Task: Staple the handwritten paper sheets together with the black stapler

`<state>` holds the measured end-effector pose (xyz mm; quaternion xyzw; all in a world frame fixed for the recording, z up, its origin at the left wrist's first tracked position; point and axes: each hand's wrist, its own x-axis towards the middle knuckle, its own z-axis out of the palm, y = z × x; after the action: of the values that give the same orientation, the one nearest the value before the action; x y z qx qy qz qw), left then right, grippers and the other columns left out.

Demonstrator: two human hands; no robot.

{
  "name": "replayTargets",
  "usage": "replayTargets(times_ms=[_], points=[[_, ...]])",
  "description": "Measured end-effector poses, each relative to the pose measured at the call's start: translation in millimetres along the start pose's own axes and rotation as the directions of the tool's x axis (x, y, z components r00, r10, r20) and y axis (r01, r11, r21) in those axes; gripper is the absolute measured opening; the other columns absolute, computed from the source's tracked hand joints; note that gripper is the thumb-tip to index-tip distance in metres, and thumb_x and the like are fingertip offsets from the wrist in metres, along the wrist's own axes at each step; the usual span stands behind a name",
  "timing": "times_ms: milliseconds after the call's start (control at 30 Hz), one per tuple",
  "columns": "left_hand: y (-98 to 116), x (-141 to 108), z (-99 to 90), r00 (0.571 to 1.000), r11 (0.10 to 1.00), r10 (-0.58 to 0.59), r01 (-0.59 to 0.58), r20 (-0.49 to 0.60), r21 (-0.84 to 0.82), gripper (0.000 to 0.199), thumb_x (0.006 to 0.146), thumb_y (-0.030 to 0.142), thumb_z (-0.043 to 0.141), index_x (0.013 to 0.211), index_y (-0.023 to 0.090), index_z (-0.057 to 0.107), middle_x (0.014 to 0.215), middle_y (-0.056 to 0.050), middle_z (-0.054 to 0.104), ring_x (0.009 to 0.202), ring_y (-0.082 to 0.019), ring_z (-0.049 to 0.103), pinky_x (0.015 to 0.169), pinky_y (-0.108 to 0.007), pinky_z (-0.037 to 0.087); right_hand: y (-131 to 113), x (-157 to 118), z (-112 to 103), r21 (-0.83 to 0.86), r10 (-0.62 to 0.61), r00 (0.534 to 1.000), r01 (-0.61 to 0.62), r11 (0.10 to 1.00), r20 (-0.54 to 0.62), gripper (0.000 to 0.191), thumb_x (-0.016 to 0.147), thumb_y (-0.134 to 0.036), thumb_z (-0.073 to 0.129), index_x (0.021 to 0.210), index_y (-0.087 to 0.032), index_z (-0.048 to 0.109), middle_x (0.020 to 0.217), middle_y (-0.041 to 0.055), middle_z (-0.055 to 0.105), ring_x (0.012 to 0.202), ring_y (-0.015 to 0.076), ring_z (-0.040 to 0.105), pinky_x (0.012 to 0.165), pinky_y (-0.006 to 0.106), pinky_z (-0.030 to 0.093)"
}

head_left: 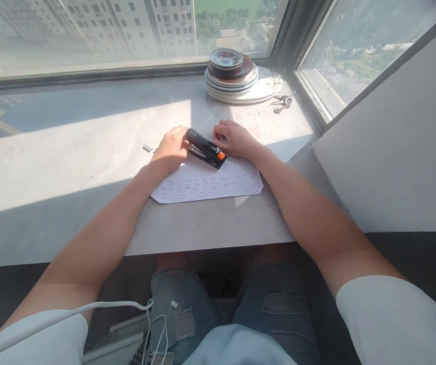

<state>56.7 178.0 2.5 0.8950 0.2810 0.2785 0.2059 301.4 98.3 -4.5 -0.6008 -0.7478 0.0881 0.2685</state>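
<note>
A black stapler [206, 148] with an orange patch at its near end lies slantwise over a sheet of white paper [206, 185] covered in rows of short dark dashes. My left hand [172, 148] rests at the paper's left side, its fingers closed round the stapler's far left end. On the other side, my right hand [233, 138] is curled at the paper's upper right, close to the stapler; whether its bent fingers pinch anything is too small to tell. Both hands hide parts of the paper's far edge.
Stacked plates [231, 81] stand by the window corner, with keys [285, 101] to their right. A small grey piece [148, 148] lies left of my left hand. The marble-like ledge [50, 203] ends in front of my knees. A white cable [100, 305] crosses my left side.
</note>
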Motion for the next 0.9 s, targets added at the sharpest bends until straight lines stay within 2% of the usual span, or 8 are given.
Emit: replayTargets(times_ms=[133, 267, 433, 533, 700, 800, 867, 900], points=[[1, -1, -4.7, 1.0, 0.998, 0.012, -0.012, 0.001, -0.061, 0.007, 0.094, 0.019, 0.058, 0.096, 0.024, 0.063, 0.104, -0.009, 0.069, 0.107, -0.032, 0.066, 0.098, -0.049, 0.059, -1, -2, 0, -0.001, 0.004, 1.0, -0.004, 1.0, -0.009, 0.017, 0.095, -0.019, 0.062, 0.083, -0.023, 0.051, 0.091, 0.0057, 0.056, 0.09, 0.024, 0.052, 0.08, 0.039, 0.041], [7, -3, -13.0, 1.0, 0.977, -0.007, 0.001, -0.026, -0.214, 0.018, 0.094, 0.027, 0.06, 0.111, 0.027, 0.065, 0.114, -0.006, 0.071, 0.112, -0.03, 0.067, 0.102, -0.048, 0.058, -5, -2, 3, -0.031, 0.02, 0.999, -0.021, 0.999, -0.04, 0.019, 0.093, -0.017, 0.06, 0.08, -0.023, 0.047, 0.088, 0.0056, 0.055, 0.087, 0.0243, 0.052, 0.077, 0.039, 0.04], [9, -5, -23.2, 0.981, 0.89, 0.08, 0.011, 0.179, -0.456, 0.048, 0.089, 0.052, 0.07, 0.129, 0.028, 0.065, 0.128, -0.01, 0.071, 0.114, -0.033, 0.068, 0.097, -0.047, 0.059, -10, -2, 5, -0.101, 0.038, 0.996, -0.046, 0.994, -0.079, 0.025, 0.091, -0.015, 0.057, 0.076, -0.024, 0.039, 0.082, 0.0046, 0.05, 0.081, 0.0228, 0.05, 0.071, 0.038, 0.038], [8, -5, -24.2, 0.978, 0.891, 0.107, -0.014, 0.18, -0.454, 0.058, 0.087, 0.067, 0.076, 0.127, 0.026, 0.065, 0.129, -0.011, 0.069, 0.112, -0.031, 0.069, 0.097, -0.043, 0.058, -11, -5, 4, -0.136, 0.024, 0.994, -0.039, 0.99, -0.109, 0.023, 0.093, -0.019, 0.055, 0.075, -0.024, 0.041, 0.082, 0.0046, 0.052, 0.078, 0.0214, 0.049, 0.068, 0.037, 0.037], [3, -5, -21.1, 0.992, 0.926, 0.043, 0.004, 0.117, -0.378, 0.06, 0.084, 0.076, 0.079, 0.111, 0.025, 0.065, 0.11, -0.008, 0.07, 0.098, -0.027, 0.068, 0.083, -0.037, 0.056, -14, -8, 2, -0.192, 0.056, 0.987, -0.085, 0.978, -0.152, 0.023, 0.096, -0.024, 0.052, 0.073, -0.023, 0.046, 0.08, 0.0058, 0.055, 0.075, 0.0214, 0.049, 0.068, 0.037, 0.039], [0, -6, -21.0, 0.994, 0.925, 0.006, 0.035, 0.106, -0.378, 0.059, 0.081, 0.076, 0.083, 0.103, 0.025, 0.063, 0.1, -0.006, 0.07, 0.089, -0.025, 0.065, 0.075, -0.035, 0.052, -19, -11, -7, -0.083, 0.129, 0.959, -0.154, 0.985, -0.252, 0.028, 0.101, -0.03, 0.05, 0.074, -0.023, 0.048, 0.08, 0.0064, 0.059, 0.079, 0.0232, 0.055, 0.078, 0.042, 0.046], [-1, -7, -21.5, 0.993, 0.918, -0.01, 0.056, 0.119, -0.392, 0.059, 0.081, 0.076, 0.085, 0.098, 0.025, 0.061, 0.096, -0.005, 0.069, 0.084, -0.024, 0.064, 0.072, -0.035, 0.05, -24, -15, -16, 0.11, 0.177, 0.937, -0.151, 0.982, -0.301, 0.034, 0.108, -0.041, 0.045, 0.08, -0.024, 0.054, 0.085, 0.0073, 0.064, 0.087, 0.0246, 0.062, 0.086, 0.044, 0.05], [-1, -7, -21.8, 0.991, 0.914, -0.013, 0.065, 0.13, -0.401, 0.059, 0.081, 0.076, 0.085, 0.097, 0.025, 0.06, 0.095, -0.005, 0.069, 0.083, -0.024, 0.064, 0.071, -0.035, 0.05, -27, -17, -21, 0.225, 0.18, 0.944, -0.119, 0.967, -0.275, 0.038, 0.11, -0.049, 0.043, 0.086, -0.024, 0.058, 0.09, 0.0078, 0.066, 0.092, 0.0249, 0.065, 0.088, 0.044, 0.051]])
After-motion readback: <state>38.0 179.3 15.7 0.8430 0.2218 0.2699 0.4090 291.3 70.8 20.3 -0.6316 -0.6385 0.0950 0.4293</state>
